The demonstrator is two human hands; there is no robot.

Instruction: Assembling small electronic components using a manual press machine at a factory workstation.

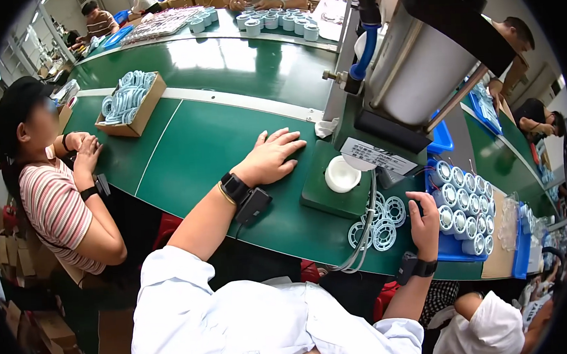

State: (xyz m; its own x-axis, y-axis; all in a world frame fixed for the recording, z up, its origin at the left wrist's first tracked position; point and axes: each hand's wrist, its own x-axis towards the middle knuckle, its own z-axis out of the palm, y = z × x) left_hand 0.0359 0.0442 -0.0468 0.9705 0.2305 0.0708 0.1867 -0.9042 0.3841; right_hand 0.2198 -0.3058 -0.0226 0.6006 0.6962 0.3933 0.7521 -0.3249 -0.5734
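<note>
While my left hand (271, 158) lies spread and empty on the green table (185, 163), my loosely curled right hand (425, 227), seemingly holding nothing, has pale-blue rings (382, 224) at its nine o'clock, probably for easy reach.

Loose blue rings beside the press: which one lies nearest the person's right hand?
The upper-right ring, just left of the right hand; the other loose rings lie farther left.
</note>
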